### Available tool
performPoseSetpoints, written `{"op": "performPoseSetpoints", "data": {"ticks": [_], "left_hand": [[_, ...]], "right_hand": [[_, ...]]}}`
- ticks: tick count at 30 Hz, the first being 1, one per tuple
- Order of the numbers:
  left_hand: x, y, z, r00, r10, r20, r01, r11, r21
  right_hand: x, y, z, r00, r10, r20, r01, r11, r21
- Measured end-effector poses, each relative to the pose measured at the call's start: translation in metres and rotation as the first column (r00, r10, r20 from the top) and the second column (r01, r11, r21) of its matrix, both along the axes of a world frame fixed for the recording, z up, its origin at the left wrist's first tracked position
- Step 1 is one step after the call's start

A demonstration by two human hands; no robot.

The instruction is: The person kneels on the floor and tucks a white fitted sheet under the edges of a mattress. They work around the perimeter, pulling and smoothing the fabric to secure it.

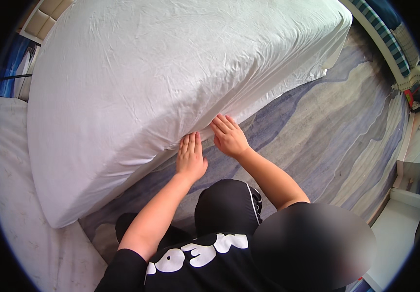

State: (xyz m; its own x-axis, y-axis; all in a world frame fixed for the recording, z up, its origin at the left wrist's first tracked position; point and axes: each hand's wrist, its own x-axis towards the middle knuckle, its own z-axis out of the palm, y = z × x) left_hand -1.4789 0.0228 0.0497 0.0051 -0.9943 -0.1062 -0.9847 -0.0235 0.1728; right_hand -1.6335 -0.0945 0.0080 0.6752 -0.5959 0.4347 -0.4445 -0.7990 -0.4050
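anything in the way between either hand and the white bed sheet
Nothing visible: the left hand and right hand both appear to rest directly against the side of the white bed sheet, with no object between.

The person wore a black shirt (190, 281) with short sleeves (126, 270) and bold, rounded white print (203, 258). The legwear (225, 207) was black with thin white piping (252, 195). Both hands (190, 160) were bare.

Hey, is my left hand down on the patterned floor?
No, your left hand has its fingers against the white sheet, near your right hand.
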Motion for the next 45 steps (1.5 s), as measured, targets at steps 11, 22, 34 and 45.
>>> {"op": "performPoseSetpoints", "data": {"ticks": [11,22,34,45], "left_hand": [[0.002,-0.028,-0.003,0.998,0.054,0.013,-0.055,0.998,0.017],[0.005,-0.062,-0.013,0.979,0.157,0.128,-0.173,0.977,0.126],[0.004,-0.04,0.015,0.988,-0.14,-0.06,0.141,0.99,0.003],[0.023,-0.058,0.0,0.997,0.056,-0.053,-0.042,0.97,0.239]], "right_hand": [[0.02,-0.049,0.007,0.994,0.106,-0.018,-0.105,0.994,0.028],[0.024,-0.081,0.029,0.861,0.093,-0.5,0.095,0.937,0.337],[0.025,-0.118,0.017,0.983,0.058,-0.175,-0.034,0.99,0.135],[0.013,-0.118,0.008,0.942,0.225,-0.248,-0.233,0.972,-0.006]]}}
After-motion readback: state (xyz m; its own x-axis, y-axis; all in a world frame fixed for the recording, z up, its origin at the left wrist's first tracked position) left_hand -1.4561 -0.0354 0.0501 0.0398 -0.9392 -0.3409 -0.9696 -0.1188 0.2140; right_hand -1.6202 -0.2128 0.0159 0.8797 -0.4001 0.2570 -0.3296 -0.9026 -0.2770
